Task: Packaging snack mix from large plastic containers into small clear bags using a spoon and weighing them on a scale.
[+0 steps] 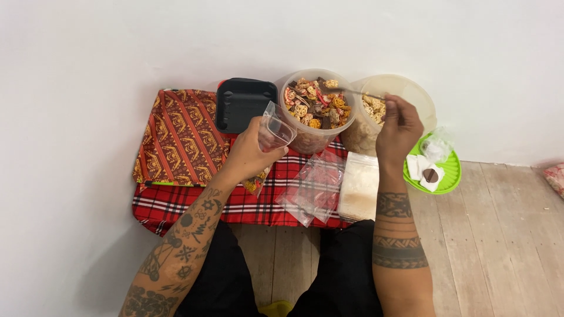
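Observation:
My left hand [249, 154] holds a small clear plastic bag [274, 130] open, its mouth tilted toward a round clear tub [317, 138] full of mixed red, yellow and brown snack pieces [317, 104]. A few snack pieces sit at the bottom of the bag below my palm. My right hand [398, 130] grips the handle of a spoon [352, 92] whose tip reaches into the snack mix. Behind my right hand stands a second clear tub [411, 94] holding pale snack pieces.
A red checked cloth [176, 205] covers a low surface, with a patterned orange-red cloth [179, 135] on its left. A black tray [244, 103] sits at the back. Empty clear bags [311, 188] and a stack [359, 186] lie in front. A green plate [449, 170] rests on the wooden floor.

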